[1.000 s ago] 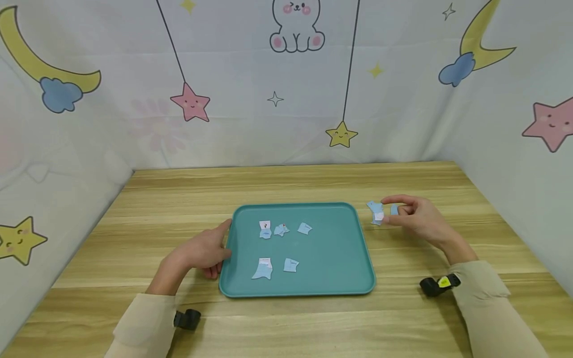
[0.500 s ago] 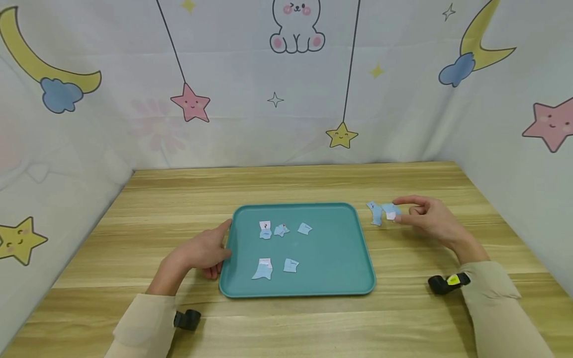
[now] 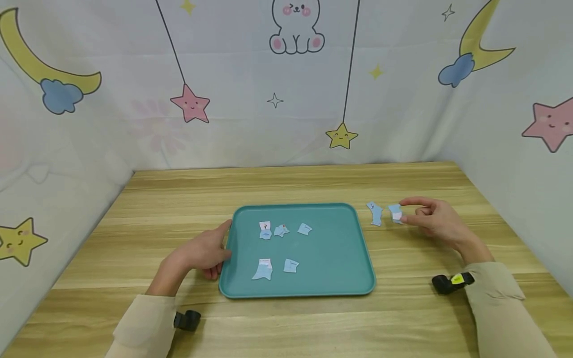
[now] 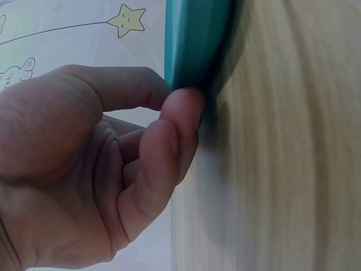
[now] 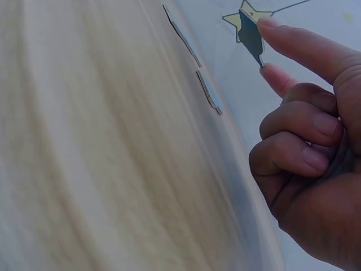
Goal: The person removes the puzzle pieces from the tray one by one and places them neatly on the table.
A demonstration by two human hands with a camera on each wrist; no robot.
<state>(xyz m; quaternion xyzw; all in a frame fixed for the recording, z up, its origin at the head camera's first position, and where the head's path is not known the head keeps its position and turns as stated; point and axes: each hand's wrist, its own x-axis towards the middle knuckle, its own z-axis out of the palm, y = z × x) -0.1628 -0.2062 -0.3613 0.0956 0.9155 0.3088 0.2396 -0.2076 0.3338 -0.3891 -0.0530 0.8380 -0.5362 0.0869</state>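
My right hand pinches a small flat puzzle piece, light blue with a pinkish-white patch, between thumb and index finger. In the right wrist view this held piece is above the table, its dark underside showing. One blue piece lies to its left on the wood; another loose piece shows in the right wrist view. My left hand rests at the teal tray's left rim, index finger and thumb spread against it. In the left wrist view its other fingers are curled.
Several puzzle pieces lie on the tray, among them a lower-left one and an upper-right one. The wooden table meets a patterned cloth backdrop at the back and sides.
My right hand has moved to the right with the held piece, from over the left loose piece, which is now uncovered, to over the other one. My left hand and the tray stay put.
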